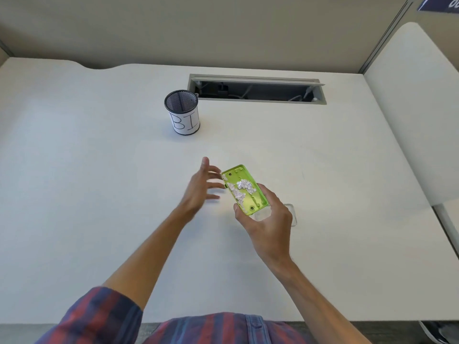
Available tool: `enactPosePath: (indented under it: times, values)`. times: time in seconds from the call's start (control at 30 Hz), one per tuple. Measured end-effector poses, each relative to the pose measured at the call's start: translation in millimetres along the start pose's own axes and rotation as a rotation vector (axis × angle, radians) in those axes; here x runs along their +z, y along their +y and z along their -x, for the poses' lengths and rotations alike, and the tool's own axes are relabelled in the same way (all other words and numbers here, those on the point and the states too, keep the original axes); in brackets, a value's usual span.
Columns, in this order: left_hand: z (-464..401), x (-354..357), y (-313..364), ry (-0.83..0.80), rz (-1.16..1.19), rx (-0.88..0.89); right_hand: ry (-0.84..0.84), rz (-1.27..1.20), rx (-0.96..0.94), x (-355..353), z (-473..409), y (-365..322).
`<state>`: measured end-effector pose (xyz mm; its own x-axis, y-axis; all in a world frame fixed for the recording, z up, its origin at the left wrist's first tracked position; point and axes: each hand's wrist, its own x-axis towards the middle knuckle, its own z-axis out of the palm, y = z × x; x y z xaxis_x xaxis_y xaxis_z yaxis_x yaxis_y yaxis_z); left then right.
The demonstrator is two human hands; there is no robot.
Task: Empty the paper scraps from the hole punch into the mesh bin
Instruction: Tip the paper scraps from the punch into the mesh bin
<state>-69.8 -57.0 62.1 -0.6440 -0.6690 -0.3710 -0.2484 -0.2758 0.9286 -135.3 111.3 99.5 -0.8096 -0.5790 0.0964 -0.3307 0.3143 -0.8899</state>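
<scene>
White tabletop [99, 194], centre | lime-green translucent plastic hole punch [244, 188], white paper scraps [241, 188] inside, gripped by right hand [268, 219] | left hand [198, 187] spread, empty | black mesh bin [182, 111] near far edge | step: carrying; next: scraps to be tipped over bin.

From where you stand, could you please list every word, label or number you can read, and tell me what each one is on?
"BI": hand-drawn black letters on the white paper label wrapped around the mesh bin; any further letters curve out of sight.
White characters on the dark blue sign at the top right corner: cut off by the frame edge, not readable.
Green hole punch in the right hand: no text visible.
</scene>
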Motion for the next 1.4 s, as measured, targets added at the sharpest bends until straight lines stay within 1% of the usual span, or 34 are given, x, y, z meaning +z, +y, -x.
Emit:
enactPosePath:
  times: [0.07, 0.13, 0.17, 0.23, 0.4, 0.53, 0.77, 0.93, 1.03, 1.23, 1.4]
  values:
    - [-23.5, -18.2, -8.5, 0.196, -0.132, 0.050, 0.006, 0.005, 0.001, -0.7, -1.3, -0.8]
    - [-47.0, -37.4, -11.6, 0.398, -0.334, 0.127, 0.015, 0.024, -0.007, -2.8, -2.7, -2.3]
    - [-56.9, -45.5, -8.6, 0.473, -0.429, 0.147, 0.022, 0.026, -0.003, -4.0, -3.9, -2.8]
    - [-74.5, -57.3, 5.4, 0.565, -0.549, 0.156, 0.033, 0.006, 0.020, -4.6, -7.5, -4.5]
    - [-110.3, -71.4, 28.7, 0.693, -0.603, 0.130, 0.045, 0.001, 0.022, -4.9, -11.0, -7.6]
    - [-129.9, -78.8, 36.3, 0.693, -0.617, 0.147, 0.051, 0.014, 0.027, -2.2, -11.9, -7.3]
    - [-153.3, -86.3, 39.7, 0.567, -0.529, 0.111, 0.054, 0.020, 0.014, 1.9, -12.4, -11.3]
    - [-164.4, -87.7, 36.0, 0.532, -0.384, 0.165, 0.058, 0.027, 0.021, 2.2, -15.0, -13.4]
    - [-166.9, -84.9, 37.9, 0.519, -0.350, 0.200, 0.048, 0.004, 0.029, 1.0, -16.0, -13.3]
    - [-154.3, -77.0, 39.7, 0.517, -0.371, 0.246, 0.028, -0.031, 0.033, -3.9, -18.6, -14.5]
    - [-121.9, -61.2, 18.0, 0.487, -0.324, 0.290, 0.044, -0.047, 0.022, -5.3, -17.4, -12.1]
